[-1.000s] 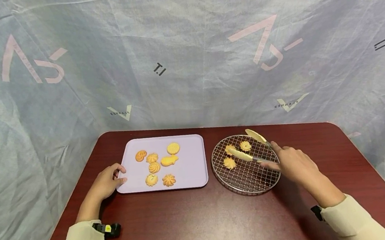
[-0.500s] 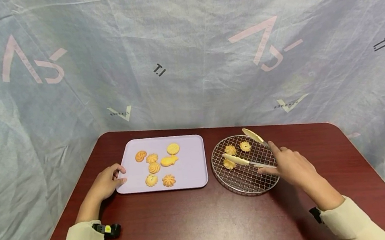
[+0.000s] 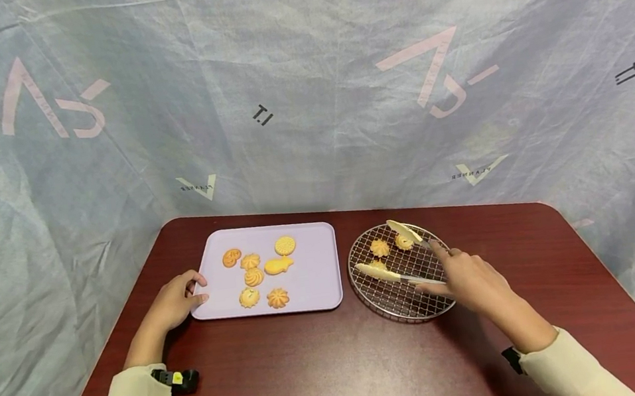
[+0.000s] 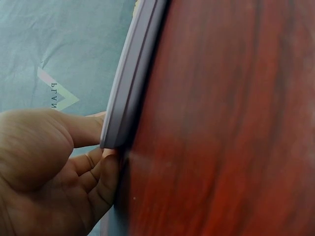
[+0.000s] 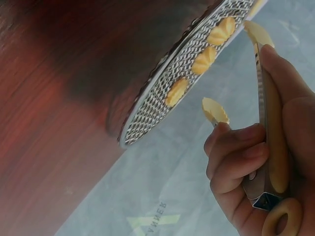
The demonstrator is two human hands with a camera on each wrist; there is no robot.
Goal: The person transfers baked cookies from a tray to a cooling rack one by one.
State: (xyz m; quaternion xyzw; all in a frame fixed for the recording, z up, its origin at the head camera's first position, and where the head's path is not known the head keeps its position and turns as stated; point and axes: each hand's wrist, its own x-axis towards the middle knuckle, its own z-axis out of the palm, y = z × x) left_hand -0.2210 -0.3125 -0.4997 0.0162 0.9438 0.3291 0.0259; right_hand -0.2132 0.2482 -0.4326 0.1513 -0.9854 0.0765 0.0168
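My left hand point(image 3: 174, 300) pinches the left edge of a pale lilac tray point(image 3: 311, 286); the left wrist view shows the thumb on the rim and fingers under it. My right hand point(image 3: 475, 277) grips a pair of tongs point(image 3: 378, 273) with cream tips, spread apart above a round wire rack point(image 3: 399, 297). Three cookies lie on the rack: a ridged cookie point(image 3: 380, 248), a ring-shaped cookie point(image 3: 402, 242) partly behind the far tip, and a cookie point(image 3: 380, 264) mostly hidden by the near tip. Between the tips in the right wrist view, nothing is held.
Several cookies rest on the tray, among them a fish-shaped cookie point(image 3: 278, 266), a round cookie point(image 3: 284, 246) and a pretzel-shaped cookie point(image 3: 232, 257). A dark red wooden table point(image 3: 316, 372) carries everything. Grey printed cloth point(image 3: 308, 125) hangs behind and beside it.
My right hand has moved left and slightly nearer with the tongs, so the near tip now covers the front cookie and the far tip the ring-shaped one. The left hand stays put.
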